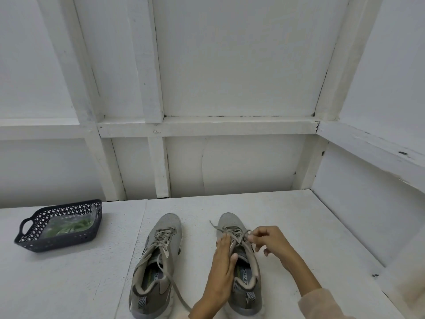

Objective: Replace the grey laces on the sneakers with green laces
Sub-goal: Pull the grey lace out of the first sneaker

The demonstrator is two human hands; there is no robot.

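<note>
Two grey sneakers stand side by side on the white table, toes pointing away from me. The left sneaker (158, 254) keeps its grey lace, untied, with one long end trailing toward the front edge. My left hand (222, 270) rests flat against the left side of the right sneaker (241, 268). My right hand (269, 240) pinches that shoe's grey lace (239, 236) above the eyelets. One loose lace end (212, 224) lies beside the toe. Green laces (73, 225) in a clear bag lie in the dark basket (57, 244) at far left.
The white table (310, 226) ends at a white panelled wall behind and a white side wall with a ledge on the right. A seam runs down the table surface left of the shoes.
</note>
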